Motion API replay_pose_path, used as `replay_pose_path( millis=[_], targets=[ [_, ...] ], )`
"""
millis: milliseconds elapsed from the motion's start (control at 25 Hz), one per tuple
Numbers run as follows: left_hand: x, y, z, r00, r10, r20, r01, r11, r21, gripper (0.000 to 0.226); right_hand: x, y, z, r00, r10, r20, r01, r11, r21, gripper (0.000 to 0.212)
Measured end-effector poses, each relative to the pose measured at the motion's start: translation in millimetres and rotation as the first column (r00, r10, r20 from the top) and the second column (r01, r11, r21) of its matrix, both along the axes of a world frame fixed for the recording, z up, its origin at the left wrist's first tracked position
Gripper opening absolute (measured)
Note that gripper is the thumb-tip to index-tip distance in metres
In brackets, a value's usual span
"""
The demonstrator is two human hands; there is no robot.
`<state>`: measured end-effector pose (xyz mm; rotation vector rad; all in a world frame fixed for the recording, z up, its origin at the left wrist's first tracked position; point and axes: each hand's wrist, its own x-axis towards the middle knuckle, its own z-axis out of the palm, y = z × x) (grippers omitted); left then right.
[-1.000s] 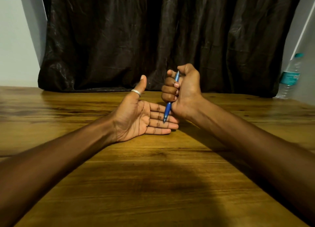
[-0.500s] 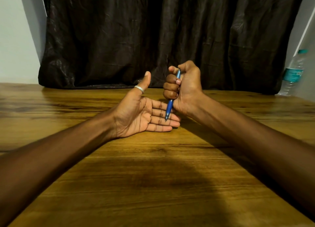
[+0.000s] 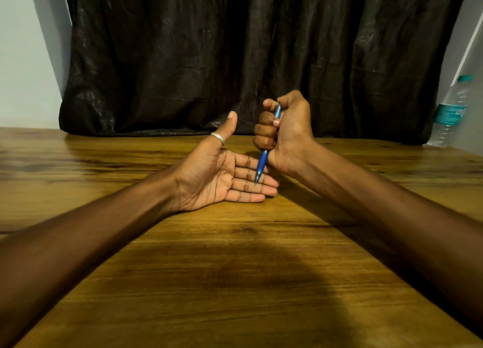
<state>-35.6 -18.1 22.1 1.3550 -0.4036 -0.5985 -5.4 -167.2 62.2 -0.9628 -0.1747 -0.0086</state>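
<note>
My right hand [image 3: 287,135] grips a blue pen [image 3: 262,162] in a fist, tip pointing down. The pen's upper part shows between the curled fingers and its middle is hidden inside the fist. My left hand [image 3: 219,177] lies palm up with straight fingers and raised thumb, a silver ring [image 3: 217,137] on the thumb. The pen's tip is at the fingers of the left hand, over the wooden table [image 3: 235,269]; whether it touches them I cannot tell.
A dark curtain [image 3: 248,54] hangs along the table's far edge. A clear plastic water bottle [image 3: 450,112] with a teal label and cap stands at the far right of the table, by the wall.
The view has shifted slightly, and both hands sit a little higher in the frame than one second ago. The right hand keeps its grip on the pen over the left fingers.
</note>
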Motion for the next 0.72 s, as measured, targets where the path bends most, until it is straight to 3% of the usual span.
replay_pose_path(
  millis=[720],
  targets=[
    [-0.5, -1.1, 0.5, 1.0, 0.003, 0.011, -0.003, 1.0, 0.015, 0.111, 2.2, -1.7, 1.1, 1.0, 0.01, -0.005, -0.01, 1.0, -0.004, 0.027]
  ],
)
